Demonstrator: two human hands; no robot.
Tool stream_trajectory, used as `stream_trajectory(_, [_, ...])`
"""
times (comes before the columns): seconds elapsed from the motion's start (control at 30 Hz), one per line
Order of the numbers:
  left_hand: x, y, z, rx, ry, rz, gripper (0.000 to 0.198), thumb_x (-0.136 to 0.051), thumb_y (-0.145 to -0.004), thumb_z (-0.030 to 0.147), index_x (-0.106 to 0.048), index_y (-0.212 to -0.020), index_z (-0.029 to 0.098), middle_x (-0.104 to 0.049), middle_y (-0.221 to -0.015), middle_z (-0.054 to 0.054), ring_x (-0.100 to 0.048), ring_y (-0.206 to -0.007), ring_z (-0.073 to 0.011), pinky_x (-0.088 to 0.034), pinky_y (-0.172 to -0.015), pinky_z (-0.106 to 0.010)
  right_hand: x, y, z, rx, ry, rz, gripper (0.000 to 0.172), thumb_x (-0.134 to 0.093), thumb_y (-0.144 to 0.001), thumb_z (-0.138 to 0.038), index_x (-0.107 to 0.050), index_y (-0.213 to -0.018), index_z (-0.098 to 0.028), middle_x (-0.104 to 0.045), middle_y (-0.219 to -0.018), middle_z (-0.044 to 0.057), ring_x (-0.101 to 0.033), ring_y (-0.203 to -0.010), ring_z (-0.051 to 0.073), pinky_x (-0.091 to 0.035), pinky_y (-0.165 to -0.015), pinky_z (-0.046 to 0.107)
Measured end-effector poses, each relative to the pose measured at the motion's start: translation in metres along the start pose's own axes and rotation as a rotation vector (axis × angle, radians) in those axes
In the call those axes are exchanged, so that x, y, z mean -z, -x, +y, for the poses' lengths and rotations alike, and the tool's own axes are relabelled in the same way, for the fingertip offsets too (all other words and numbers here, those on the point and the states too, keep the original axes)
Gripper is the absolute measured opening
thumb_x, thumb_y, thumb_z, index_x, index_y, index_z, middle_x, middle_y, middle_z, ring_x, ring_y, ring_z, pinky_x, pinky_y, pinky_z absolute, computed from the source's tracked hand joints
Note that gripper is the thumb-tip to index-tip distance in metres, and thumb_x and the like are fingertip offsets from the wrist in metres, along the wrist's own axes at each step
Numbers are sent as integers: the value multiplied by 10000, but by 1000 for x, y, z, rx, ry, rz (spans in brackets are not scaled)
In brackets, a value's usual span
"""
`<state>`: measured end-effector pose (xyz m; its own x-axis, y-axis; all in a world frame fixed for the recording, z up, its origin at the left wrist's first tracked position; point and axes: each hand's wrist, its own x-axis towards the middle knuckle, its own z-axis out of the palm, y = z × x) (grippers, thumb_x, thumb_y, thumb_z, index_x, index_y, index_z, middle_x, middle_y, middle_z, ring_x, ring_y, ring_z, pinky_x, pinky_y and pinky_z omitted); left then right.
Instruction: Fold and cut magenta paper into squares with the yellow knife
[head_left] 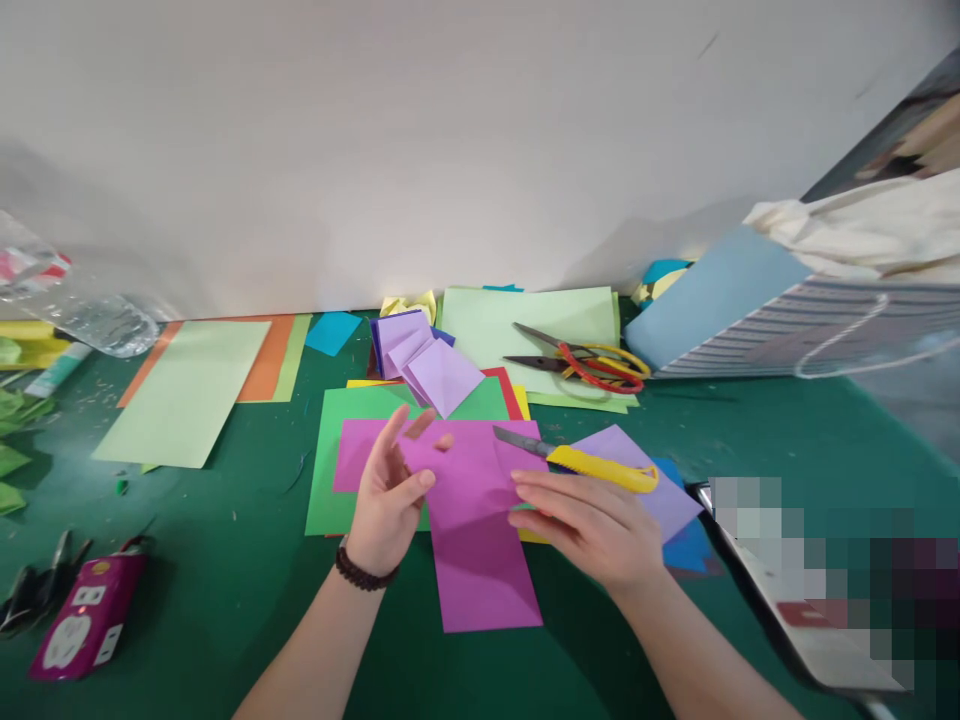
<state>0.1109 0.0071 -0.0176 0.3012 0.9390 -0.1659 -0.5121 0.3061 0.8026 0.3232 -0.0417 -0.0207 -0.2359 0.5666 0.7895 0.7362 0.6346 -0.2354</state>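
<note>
My left hand (394,495), with a dark bead bracelet on the wrist, hovers above the left part of the magenta paper (484,580). Its fingers are spread and it holds nothing. My right hand (596,525) is over the right side of that paper, fingers stretched out and thumb apart from them. Just beyond its knuckles lies a yellow utility knife (604,468), blade out and pointing left. Under the magenta paper is a green sheet (322,500). A fanned stack of lilac squares (446,375) lies behind it, and a single lilac square (679,505) sits right of my right hand.
Two pairs of scissors (600,365) lie on pale green sheets (480,330) at the back. A striped paper bag (720,300) stands right, near a device (795,600). Left are paper sheets (180,390), a plastic bottle (97,310) and a magenta box (90,615).
</note>
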Motion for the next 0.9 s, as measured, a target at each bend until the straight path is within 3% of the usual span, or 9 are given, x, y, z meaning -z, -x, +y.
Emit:
stream_trajectory(0.1, [3,-2,-1,-5,18,21,659,-794,-709,130,-563,-1282,360,-593,-1342,-40,-648,-1096,-192,-514,-830,-228,-2,0,1,-29,4,-2,279,-718,-815,-219,-665,-1088,-245,-760,-897,11,-726,-742,144,-613,-696,234])
stream_trajectory(0.2, [4,-4,-2,7,15,46,627,-783,-719,130,-573,-1276,325,-635,-1274,-50,-650,-1097,-202,-511,-857,-246,-4,2,3,-22,-11,-44,336,-725,-812,-303,-650,-1133,-241,-755,-948,32,-727,-806,169,-615,-734,270])
stream_trajectory(0.37, [5,-7,-7,-4,17,78,582,-781,-709,117,-597,-1232,295,-665,-1194,-38,-666,-1055,-199,-512,-821,-246,-6,5,6,-34,-56,-115,232,-703,-831,-235,-668,-1060,-241,-752,-865,2,-711,-751,135,-592,-701,241])
stream_trajectory(0.53, [5,-7,-9,-3,14,102,588,-792,-693,125,-598,-1230,268,-682,-1124,-38,-668,-1028,-197,-507,-835,-270,-10,11,9,-72,-73,-167,278,-705,-828,-282,-673,-1104,-260,-750,-899,8,-710,-774,149,-590,-725,259])
stream_trajectory(0.77, [3,-1,-5,40,170,78,607,-787,-743,287,-567,-1309,300,-704,-1080,-18,-670,-967,-152,-512,-814,-251,-12,14,13,-168,-131,-158,202,-697,-833,-279,-705,-1034,-260,-755,-885,15,-713,-758,156,-587,-708,252])
stream_trajectory(0.9, [2,0,-7,38,185,74,658,-808,-726,332,-546,-1330,334,-695,-1148,-18,-670,-1010,-179,-517,-835,-275,-11,9,11,-257,-195,-177,151,-642,-870,-342,-725,-975,-273,-757,-853,14,-717,-728,165,-594,-662,260])
